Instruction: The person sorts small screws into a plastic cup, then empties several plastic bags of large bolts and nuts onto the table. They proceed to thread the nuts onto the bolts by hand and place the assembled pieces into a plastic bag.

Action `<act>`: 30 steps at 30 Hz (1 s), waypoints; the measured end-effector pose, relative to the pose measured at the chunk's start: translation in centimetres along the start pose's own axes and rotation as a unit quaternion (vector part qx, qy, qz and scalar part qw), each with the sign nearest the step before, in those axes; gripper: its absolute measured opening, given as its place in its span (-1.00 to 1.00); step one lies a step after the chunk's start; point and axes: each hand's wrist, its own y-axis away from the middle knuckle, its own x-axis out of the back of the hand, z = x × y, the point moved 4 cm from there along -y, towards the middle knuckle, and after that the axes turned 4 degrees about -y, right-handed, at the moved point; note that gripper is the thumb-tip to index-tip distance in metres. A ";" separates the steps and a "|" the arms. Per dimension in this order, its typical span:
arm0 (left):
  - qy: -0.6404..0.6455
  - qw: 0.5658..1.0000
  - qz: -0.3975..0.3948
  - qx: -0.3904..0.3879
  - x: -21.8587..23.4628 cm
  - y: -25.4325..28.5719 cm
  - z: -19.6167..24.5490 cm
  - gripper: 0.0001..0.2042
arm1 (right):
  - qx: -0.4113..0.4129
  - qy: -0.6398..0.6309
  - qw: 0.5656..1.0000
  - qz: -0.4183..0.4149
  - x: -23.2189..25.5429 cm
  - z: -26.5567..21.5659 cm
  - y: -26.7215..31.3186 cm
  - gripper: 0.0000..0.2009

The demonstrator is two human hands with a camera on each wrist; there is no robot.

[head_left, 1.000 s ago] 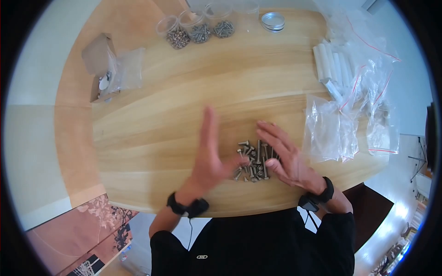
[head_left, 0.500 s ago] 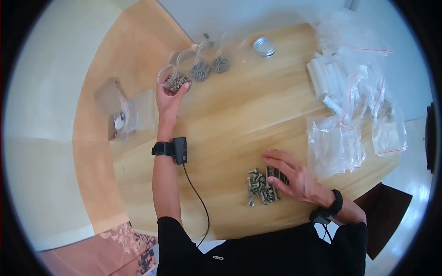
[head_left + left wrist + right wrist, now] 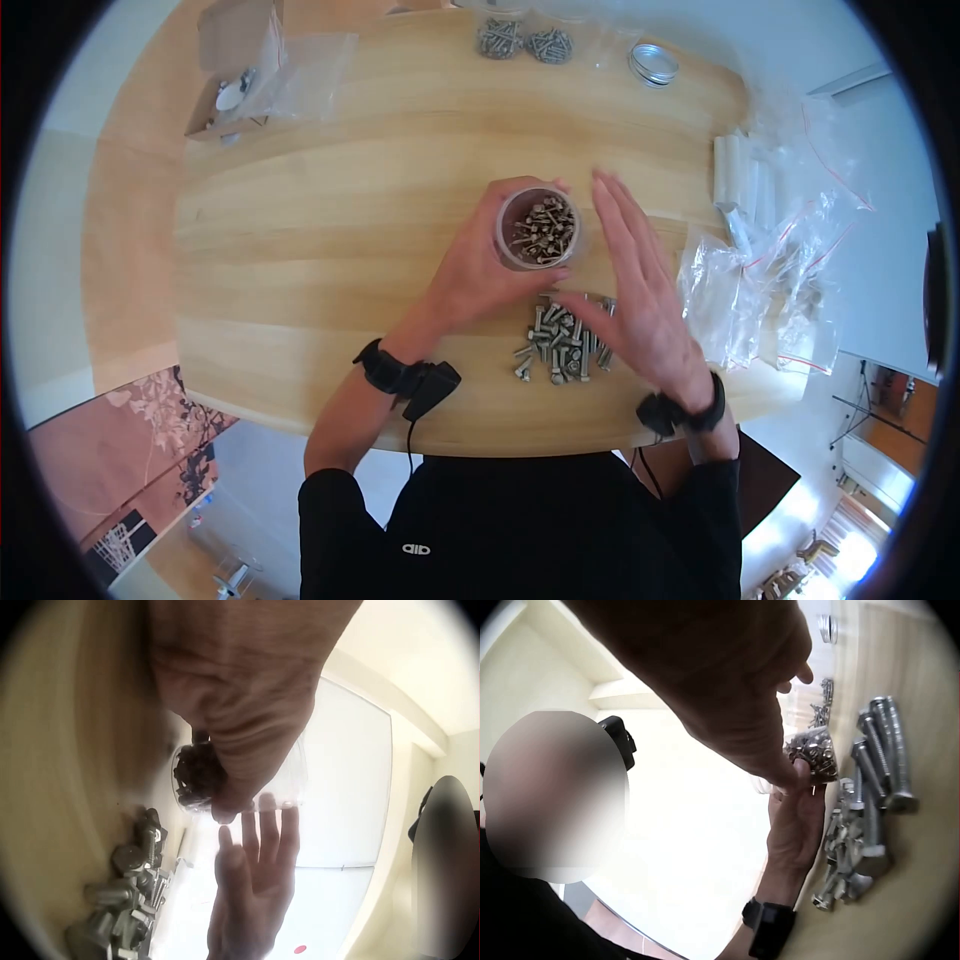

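My left hand [image 3: 473, 262] grips a clear plastic jar [image 3: 507, 215], its fingers and thumb wrapped round the side. Small screws [image 3: 545, 232] fill the bottom of the jar, and its open mouth faces up toward the head view. Beside it on the right is my right hand [image 3: 645, 310], fingers straight and nothing in its grasp. Below the jar, a loose pile of larger hex bolts [image 3: 560, 345] lies on the table, partly covered by the right thumb. In the right wrist view, several long bolts [image 3: 881, 750] lie along one side of the pile.
Two more jars of screws [image 3: 500, 40] stand at the back, near stacked metal lids [image 3: 653, 63]. Clear zip bags [image 3: 720, 300] and white rolls [image 3: 735, 175] lie on the right. An open cardboard box [image 3: 215, 100] sits at the back left of the wooden table [image 3: 330, 220].
My left hand left the bolt pile, took hold of the leftmost screw jar at the back and brought it to just behind the bolts. The right hand stayed by the pile, fingers straight.
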 end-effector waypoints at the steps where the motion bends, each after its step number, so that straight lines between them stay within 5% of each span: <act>1: -0.004 0.999 -0.029 0.020 -0.1 0.0 -0.1 -0.20 | 0.006 0.000 1.000 -0.022 -0.8 0.4 -1.2 0.05; 3: 0.028 0.999 -0.035 0.018 0.5 0.1 -1.2 -0.17 | 0.017 0.006 0.999 -0.049 -2.1 1.1 -2.6 0.09; 5: 0.064 0.998 -0.023 0.016 1.2 -0.1 -1.6 -0.14 | -0.022 -0.161 0.985 -0.059 -3.6 2.1 -3.4 0.12; 9: 0.000 0.999 -0.041 0.022 2.2 0.5 -1.4 0.06 | -0.027 -0.192 0.979 -0.054 -5.0 2.3 -4.4 0.05; 11: -0.031 0.999 -0.036 0.008 2.9 1.3 -0.8 0.14 | 0.022 -0.099 0.993 -0.054 -4.6 1.6 -4.7 -0.10; 12: -0.161 0.987 0.001 0.000 3.6 2.2 0.8 0.18 | 0.021 -0.099 0.993 -0.055 -4.2 1.6 -4.9 -0.10; 16: -0.427 0.899 0.066 -0.076 2.6 4.7 1.0 0.20 | 0.125 0.025 0.984 -0.128 -3.7 0.4 -5.5 -0.23; 30: -0.449 0.890 0.041 -0.070 2.2 4.9 0.6 0.02 | 0.212 0.214 0.928 -0.222 -4.1 -1.4 -5.7 -0.51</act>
